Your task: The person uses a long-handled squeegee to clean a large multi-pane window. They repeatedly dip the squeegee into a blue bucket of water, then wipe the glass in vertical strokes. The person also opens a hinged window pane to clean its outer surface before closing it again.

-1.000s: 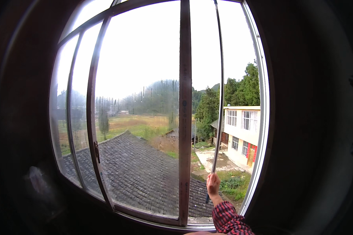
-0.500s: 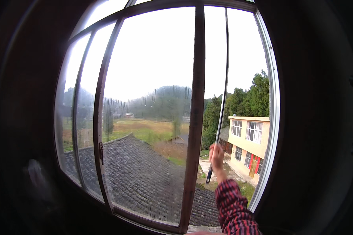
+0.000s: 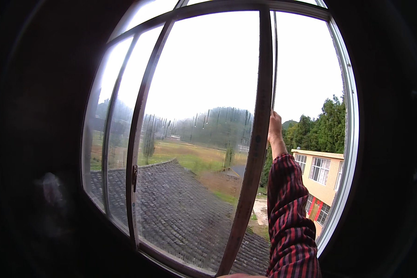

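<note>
My right hand point(image 3: 275, 124), in a red and black checked sleeve, reaches up through the open right part of a window. It is closed around a thin dark pole point(image 3: 276, 60) that rises close along the window's upright frame bar point(image 3: 263, 106). The pole's upper end passes behind the top frame, and its lower end is hidden by the hand and frame. At the bottom edge a sliver of skin, seemingly my left hand point(image 3: 242, 276), shows beside the frame; its fingers are out of sight. Left of the bar stands a glass pane point(image 3: 199, 153) streaked with water drops.
A small latch point(image 3: 135, 178) sits on the sash edge at left. The outer frame point(image 3: 352, 116) bounds the opening on the right. Outside and below lie a grey tiled roof point(image 3: 180, 208), trees point(image 3: 326, 125) and a yellow house point(image 3: 317, 178). Around the window the room is dark.
My right hand has moved up with the pole, the arm now stretched further. The pole stands closer to the upright bar. My view has shifted, so the window appears further right.
</note>
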### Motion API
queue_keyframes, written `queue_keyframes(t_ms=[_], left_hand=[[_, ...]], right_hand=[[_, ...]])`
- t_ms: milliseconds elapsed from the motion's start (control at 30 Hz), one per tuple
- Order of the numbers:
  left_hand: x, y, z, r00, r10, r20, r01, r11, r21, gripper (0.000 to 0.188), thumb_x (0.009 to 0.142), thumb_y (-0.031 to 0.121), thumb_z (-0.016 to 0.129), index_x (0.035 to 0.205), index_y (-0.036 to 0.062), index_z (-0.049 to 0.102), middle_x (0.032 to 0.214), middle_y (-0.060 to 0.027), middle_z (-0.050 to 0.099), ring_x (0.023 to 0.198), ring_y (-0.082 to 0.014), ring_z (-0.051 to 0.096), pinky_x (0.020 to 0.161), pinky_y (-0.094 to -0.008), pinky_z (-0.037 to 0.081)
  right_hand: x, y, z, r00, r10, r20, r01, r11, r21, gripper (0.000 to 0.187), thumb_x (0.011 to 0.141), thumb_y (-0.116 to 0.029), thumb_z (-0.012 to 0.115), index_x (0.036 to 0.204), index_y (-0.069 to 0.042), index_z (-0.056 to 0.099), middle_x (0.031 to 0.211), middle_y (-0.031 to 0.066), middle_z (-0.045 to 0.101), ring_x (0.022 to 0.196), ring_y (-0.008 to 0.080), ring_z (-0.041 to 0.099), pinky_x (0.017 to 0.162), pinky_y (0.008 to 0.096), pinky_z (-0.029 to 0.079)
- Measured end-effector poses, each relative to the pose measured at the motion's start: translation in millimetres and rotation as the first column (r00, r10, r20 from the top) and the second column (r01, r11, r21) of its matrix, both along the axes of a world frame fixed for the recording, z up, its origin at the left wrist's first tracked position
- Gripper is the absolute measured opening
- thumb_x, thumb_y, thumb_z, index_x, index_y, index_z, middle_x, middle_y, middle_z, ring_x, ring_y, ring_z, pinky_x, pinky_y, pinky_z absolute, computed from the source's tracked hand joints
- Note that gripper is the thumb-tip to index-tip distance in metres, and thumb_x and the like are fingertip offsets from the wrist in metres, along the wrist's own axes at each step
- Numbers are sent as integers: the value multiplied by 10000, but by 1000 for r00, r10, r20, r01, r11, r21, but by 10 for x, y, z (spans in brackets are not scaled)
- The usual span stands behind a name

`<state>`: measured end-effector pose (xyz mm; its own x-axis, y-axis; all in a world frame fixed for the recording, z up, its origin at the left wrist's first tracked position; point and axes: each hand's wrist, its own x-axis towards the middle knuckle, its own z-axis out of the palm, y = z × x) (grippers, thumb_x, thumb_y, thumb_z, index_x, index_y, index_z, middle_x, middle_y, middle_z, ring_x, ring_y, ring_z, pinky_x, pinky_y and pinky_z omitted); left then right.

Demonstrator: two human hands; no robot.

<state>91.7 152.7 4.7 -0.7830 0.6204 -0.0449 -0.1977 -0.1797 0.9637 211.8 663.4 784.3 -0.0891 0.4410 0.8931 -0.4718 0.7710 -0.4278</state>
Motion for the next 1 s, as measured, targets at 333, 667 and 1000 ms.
queue_keyframes(t_ms=[333, 667, 1000], left_hand=[[102, -32, -63, 999, 5, 46, -3, 1000, -31, 204, 1038, 221, 599, 1119, 42, 654, 837, -75, 712, 677, -145, 668, 616, -303, 564], [124, -194, -91, 999, 32, 27, -30, 995, -99, 195, 1038, 212, 598, 1122, 44, 651, 835, -73, 706, 678, -142, 660, 608, -296, 551], [174, -67, 39, 996, 10, 84, -4, 997, -73, 180, 1042, 197, 591, 1123, 44, 640, 815, -69, 691, 665, -148, 652, 604, -308, 555]], right_hand=[[-263, 377, -1557, 957, -263, -121, 285, 928, 240, 381, 1044, -292, 515, 873, 45, 565, 668, 150, 535, 648, 209, 468, 621, 402, 416], [173, -40, -4633, 930, -365, 48, 364, 931, 30, 352, 1059, -269, 542, 781, -58, 503, 567, 12, 434, 479, 122, 438, 471, 329, 367], [-141, 726, -2630, 953, -299, -45, 301, 932, 204, 387, 1057, -347, 524, 826, -40, 571, 606, 52, 492, 521, 161, 474, 505, 356, 363]])
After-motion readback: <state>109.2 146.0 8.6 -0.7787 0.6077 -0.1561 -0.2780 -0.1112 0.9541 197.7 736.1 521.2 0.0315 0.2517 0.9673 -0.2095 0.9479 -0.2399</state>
